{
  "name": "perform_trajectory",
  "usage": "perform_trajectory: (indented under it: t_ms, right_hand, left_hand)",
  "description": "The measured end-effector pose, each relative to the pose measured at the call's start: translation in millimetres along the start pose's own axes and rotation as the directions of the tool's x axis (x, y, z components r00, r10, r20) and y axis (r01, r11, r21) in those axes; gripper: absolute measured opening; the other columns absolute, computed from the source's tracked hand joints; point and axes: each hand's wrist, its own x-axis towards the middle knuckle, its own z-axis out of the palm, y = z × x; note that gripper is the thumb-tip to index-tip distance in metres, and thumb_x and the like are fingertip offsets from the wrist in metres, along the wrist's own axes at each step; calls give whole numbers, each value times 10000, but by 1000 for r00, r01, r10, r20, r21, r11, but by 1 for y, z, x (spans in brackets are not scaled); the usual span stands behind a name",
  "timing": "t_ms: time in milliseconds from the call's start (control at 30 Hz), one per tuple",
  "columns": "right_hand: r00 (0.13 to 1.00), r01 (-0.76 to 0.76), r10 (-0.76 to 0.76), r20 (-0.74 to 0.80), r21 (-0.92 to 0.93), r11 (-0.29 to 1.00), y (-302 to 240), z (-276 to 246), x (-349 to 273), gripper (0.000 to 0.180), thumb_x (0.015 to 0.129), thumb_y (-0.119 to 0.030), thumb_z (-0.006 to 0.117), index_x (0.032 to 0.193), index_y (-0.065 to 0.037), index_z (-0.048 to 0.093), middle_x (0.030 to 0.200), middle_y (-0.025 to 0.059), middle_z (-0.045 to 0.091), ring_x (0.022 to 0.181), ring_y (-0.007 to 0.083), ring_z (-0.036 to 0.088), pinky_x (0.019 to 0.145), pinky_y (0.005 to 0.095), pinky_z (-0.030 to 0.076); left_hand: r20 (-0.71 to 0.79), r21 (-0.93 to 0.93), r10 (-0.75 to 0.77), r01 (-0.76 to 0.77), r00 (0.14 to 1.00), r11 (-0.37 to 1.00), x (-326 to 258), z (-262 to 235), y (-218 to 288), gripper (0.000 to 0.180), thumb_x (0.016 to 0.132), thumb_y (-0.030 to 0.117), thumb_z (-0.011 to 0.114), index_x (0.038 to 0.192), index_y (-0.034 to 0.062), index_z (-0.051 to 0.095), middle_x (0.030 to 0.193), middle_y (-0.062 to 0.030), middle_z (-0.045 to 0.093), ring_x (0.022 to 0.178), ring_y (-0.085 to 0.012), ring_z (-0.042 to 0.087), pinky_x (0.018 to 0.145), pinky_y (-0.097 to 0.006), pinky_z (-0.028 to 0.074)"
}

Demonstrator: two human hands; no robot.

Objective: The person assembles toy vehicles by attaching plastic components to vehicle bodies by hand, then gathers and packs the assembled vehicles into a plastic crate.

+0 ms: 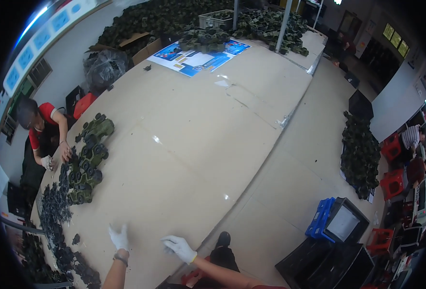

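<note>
White gloves cover both my hands over the near end of the beige table (184,139). My left hand (119,238) is raised with its fingers apart, slightly blurred, and holds nothing that I can see. A dark band circles that wrist. Close to the table's right edge, my right hand (180,248) has its fingers stretched toward the left. A greyish smudge shows beneath those fingertips; whether it is a shadow or a small part, I cannot tell. Left of my left hand lies a small dark piece (76,239), beside a long heap of small dark parts (54,212).
Several green toy vehicles (89,166) stand at the left, where a co-worker's gloved hand (47,162) is busy. A printed blue sheet (193,60) and green heaps (271,26) occupy the far end. Blue and black crates (335,219) sit on the floor at right.
</note>
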Motion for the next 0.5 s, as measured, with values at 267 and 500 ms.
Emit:
perform_trajectory:
  t_ms: [267,500]
  right_hand:
    - [709,-284,-249,-660,-590,756,2,-258,-218,201,951,-192,562,1054,-93,704,830,120,656,715,281,630,668,395,515]
    - [96,-863,-152,-984,-158,481,57,-327,-430,589,986,-512,453,840,-13,730,850,239,692,839,439,664,767,528,502]
  left_hand:
    - [580,509,-203,-156,789,846,-100,14,147,1424,563,614,885,1578,-8,104,1618,-268,163,1482,-532,98,1229,-527,172]
    - [593,663,-338,-206,730,720,-98,28,147,1559,519,639,895,1589,36,-66,1656,-239,24,1493,-538,24,1231,-532,166]
